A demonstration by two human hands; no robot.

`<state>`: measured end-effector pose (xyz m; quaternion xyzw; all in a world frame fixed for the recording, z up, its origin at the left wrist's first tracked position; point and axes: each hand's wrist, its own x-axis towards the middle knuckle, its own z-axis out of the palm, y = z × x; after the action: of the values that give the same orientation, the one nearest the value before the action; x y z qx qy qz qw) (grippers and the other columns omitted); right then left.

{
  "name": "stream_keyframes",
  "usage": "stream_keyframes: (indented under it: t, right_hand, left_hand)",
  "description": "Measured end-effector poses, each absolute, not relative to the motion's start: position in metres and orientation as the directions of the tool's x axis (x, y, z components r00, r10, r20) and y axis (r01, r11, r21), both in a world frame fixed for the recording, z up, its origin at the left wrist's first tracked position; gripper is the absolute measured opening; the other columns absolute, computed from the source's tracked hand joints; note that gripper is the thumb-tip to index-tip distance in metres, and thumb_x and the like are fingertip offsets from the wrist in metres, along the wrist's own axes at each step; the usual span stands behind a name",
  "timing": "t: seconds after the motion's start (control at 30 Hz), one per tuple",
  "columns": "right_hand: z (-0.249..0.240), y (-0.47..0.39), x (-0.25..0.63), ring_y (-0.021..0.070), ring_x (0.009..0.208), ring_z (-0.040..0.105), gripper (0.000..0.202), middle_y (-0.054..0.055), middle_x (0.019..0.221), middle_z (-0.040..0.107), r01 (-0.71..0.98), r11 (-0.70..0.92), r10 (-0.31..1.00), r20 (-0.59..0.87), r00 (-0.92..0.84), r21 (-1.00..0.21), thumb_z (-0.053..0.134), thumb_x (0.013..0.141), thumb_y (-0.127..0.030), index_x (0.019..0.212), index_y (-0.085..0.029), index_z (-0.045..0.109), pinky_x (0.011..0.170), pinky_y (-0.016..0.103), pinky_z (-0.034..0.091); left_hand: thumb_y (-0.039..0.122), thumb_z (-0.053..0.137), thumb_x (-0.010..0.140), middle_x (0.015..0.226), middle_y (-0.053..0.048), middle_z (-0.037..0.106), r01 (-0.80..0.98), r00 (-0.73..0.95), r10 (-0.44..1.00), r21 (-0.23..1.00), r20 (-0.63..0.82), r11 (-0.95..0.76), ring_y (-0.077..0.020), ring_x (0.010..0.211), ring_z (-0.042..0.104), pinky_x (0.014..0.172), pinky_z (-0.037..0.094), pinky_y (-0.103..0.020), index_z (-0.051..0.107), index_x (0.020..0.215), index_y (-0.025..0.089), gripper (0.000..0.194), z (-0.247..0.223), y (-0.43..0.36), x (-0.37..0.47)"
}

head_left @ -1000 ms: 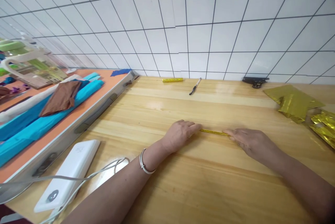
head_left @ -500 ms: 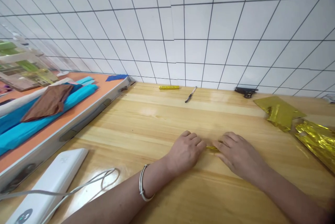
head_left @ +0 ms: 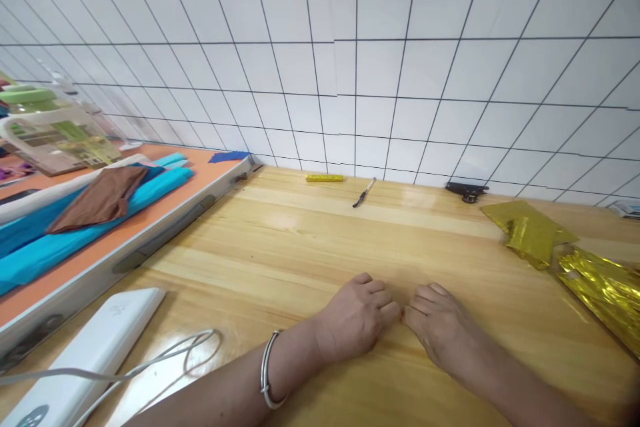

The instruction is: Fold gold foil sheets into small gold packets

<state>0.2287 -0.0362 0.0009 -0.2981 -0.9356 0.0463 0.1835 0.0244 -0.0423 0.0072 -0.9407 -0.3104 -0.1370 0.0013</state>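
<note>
Low over the wooden table (head_left: pixel 280 234), my left hand (head_left: pixel 357 314) has its fingers curled down and pressed together; a metal bangle circles that wrist. My right hand (head_left: pixel 440 324) is bent the same way just beside it, its fingertips almost meeting those of the left. Whatever lies under the fingers of either hand is hidden. A gold foil sheet (head_left: pixel 535 234) and a crumpled gold foil pile (head_left: pixel 605 287) are to the right. Near the wall lie a small gold roll (head_left: pixel 324 178) and a pen (head_left: pixel 364 192).
A black clip (head_left: pixel 467 191) lies by the tiled wall. At left, an orange surface (head_left: pixel 200 177) bears blue rolls (head_left: pixel 100 234), a brown piece (head_left: pixel 103 197) and a clear container (head_left: pixel 60 140). A white device (head_left: pixel 95 347) with a cable (head_left: pixel 165 355) sits lower left.
The thin gold strip that showed between my hands is now out of sight. My right hand has come closer to my left and its fingers have curled in. The view has tilted up slightly.
</note>
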Motion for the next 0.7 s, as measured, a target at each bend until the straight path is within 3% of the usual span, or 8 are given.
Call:
stream_keyframes:
  t: [0.2,0.4,0.7]
  right_hand:
    - [0.003,-0.035,0.229,0.0148,0.068,0.041,0.022,0.0,0.063,0.053,0.593,0.785,0.62,0.238,-0.748,-0.182,0.047,0.084,-0.005,0.067,-0.017,0.05,0.067,0.03,0.028]
    - [-0.001,-0.04,0.222,0.0178,0.073,0.044,0.016,0.002,0.07,0.057,0.614,0.789,0.597,0.273,-0.754,-0.03,0.053,0.077,-0.003,0.071,-0.018,0.055,0.07,0.032,0.029]
    - [0.019,-0.048,0.229,0.0144,0.072,0.05,0.022,0.0,0.072,0.061,0.447,0.836,0.494,0.08,-0.866,-0.319,0.044,0.083,-0.007,0.073,-0.022,0.057,0.071,0.031,0.034]
  left_hand:
    - [0.017,0.049,0.084,0.077,0.0,0.057,0.609,0.748,0.615,0.112,0.248,-0.785,-0.0147,0.069,0.046,0.063,0.029,-0.03,0.047,0.077,0.018,0.007,0.011,-0.04,0.021]
    - [0.015,0.05,0.081,0.074,-0.001,0.056,0.616,0.756,0.614,0.073,0.227,-0.785,-0.015,0.069,0.047,0.062,0.029,-0.031,0.047,0.075,0.017,0.007,0.012,-0.041,0.022]
    - [0.016,0.053,0.078,0.08,-0.001,0.062,0.38,0.886,0.415,0.188,0.208,-0.906,-0.0146,0.077,0.051,0.068,0.034,-0.029,0.053,0.08,0.018,0.003,0.015,-0.046,0.016]
